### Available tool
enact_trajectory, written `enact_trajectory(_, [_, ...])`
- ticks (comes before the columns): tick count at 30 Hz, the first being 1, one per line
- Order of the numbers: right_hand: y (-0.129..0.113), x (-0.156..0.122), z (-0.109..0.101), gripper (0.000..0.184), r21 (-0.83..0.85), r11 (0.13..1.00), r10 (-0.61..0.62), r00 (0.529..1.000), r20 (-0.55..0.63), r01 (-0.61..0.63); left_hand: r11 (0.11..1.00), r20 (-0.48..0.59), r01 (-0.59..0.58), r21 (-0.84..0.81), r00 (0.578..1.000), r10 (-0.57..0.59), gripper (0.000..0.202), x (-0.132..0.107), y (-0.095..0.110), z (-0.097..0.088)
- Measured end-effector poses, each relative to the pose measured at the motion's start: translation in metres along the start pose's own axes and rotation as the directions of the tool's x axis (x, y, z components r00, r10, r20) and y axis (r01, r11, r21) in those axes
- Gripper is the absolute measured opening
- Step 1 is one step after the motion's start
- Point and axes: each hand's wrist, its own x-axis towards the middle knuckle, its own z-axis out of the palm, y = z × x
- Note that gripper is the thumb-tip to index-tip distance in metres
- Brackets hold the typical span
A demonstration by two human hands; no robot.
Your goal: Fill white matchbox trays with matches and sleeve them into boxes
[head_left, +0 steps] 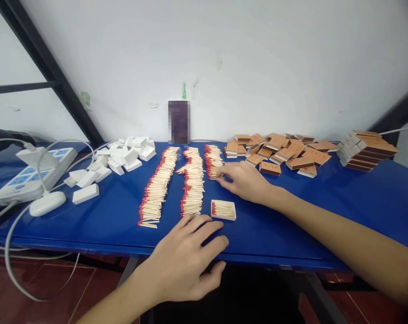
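My right hand is at the lower end of the short right row of matches, thumb and fingertips closing on the sticks there; how many they hold is hidden. Just below it lies an open white matchbox tray, partly filled with red-headed matches. My left hand hovers by the table's front edge, below the tray, fingers apart and holding nothing. Two longer rows, the middle matches and the left matches, run back across the blue table.
White inner trays are heaped at the back left, beside a power strip with looped cables. Loose brown matchbox sleeves lie at the back right, next to stacked matchboxes. A pixelated dark rectangle stands against the wall.
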Motion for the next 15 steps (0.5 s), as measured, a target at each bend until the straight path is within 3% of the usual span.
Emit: enact_trajectory(15, [-0.0023,-0.0028,-0.0061,0.012,0.009,0.999,-0.036,0.999,0.021,0.036,1.000,-0.008,0.004,-0.001,1.000,-0.004,0.025,0.0008,0.0013,-0.0021])
